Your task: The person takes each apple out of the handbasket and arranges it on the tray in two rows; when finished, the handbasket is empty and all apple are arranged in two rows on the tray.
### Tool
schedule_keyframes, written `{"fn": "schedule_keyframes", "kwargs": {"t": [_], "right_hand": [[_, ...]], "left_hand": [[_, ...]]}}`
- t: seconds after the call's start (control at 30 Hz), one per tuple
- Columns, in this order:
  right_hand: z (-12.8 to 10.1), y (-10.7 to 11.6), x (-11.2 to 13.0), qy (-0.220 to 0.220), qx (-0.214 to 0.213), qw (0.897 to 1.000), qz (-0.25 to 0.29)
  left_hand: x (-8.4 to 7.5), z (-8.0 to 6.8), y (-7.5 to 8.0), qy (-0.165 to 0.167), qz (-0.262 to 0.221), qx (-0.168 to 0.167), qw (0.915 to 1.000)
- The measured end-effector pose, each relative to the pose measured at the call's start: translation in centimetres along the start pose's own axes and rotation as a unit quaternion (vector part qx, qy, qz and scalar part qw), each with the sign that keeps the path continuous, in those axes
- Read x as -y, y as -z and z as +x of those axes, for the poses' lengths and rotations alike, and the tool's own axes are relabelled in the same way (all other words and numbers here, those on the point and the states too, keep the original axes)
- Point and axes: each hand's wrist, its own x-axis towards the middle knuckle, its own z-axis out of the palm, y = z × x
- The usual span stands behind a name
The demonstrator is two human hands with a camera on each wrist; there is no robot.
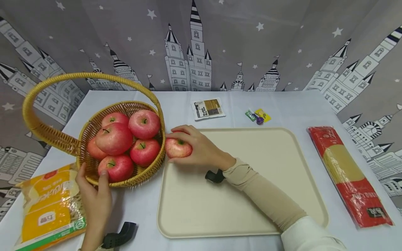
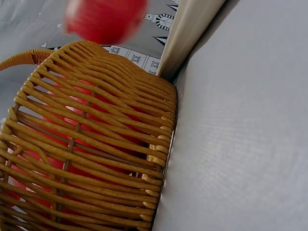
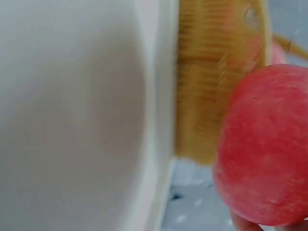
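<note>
A wicker basket [image 1: 147,174] with a tall handle stands at the left and holds several red apples [image 1: 114,137]. My right hand [image 1: 188,146] grips one red apple [image 1: 178,148] just right of the basket, at the left edge of the cream tray [image 1: 251,181]. In the right wrist view that apple [image 3: 264,144] fills the right side, with the tray [image 3: 72,110] at the left. My left hand [image 1: 95,190] holds the basket's near rim, thumb over the edge beside an apple. The left wrist view shows the basket's wall [image 2: 91,154] up close.
A yellow food bag [image 1: 50,205] lies at the front left. A long red pack of spaghetti [image 1: 347,172] lies right of the tray. A small flat packet [image 1: 208,108] and a few wrapped sweets [image 1: 258,116] sit behind the tray. A star-and-castle curtain hangs behind.
</note>
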Motion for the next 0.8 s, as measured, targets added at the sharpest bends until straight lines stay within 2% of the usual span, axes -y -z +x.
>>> {"fn": "schedule_keyframes", "kwargs": {"t": [0.1,0.27,0.47,0.57,0.7,0.8], "right_hand": [[0.2,0.0,-2.0,-0.035,0.007,0.999,-0.006],[1.2,-0.7,-4.0,-0.06,0.033,0.997,-0.024],[2.3,-1.2,-3.9,-0.077,0.096,0.991,-0.046],[2.4,-1.2,-3.7,-0.074,0.115,0.988,-0.074],[2.3,-1.1,-3.3,-0.058,0.105,0.986,-0.117],[2.1,-1.0,-2.7,-0.041,0.075,0.988,-0.131]], "left_hand": [[0.0,0.0,-0.1,-0.002,0.001,-0.002,1.0],[0.1,0.0,-0.2,-0.002,-0.001,-0.005,1.0],[0.2,0.0,-0.2,-0.001,-0.002,-0.002,1.0],[0.2,0.0,-0.2,0.003,0.001,-0.001,1.0],[0.2,0.1,0.0,0.008,0.006,-0.001,1.0],[0.2,0.1,0.0,0.01,0.007,0.001,0.9999]]}}
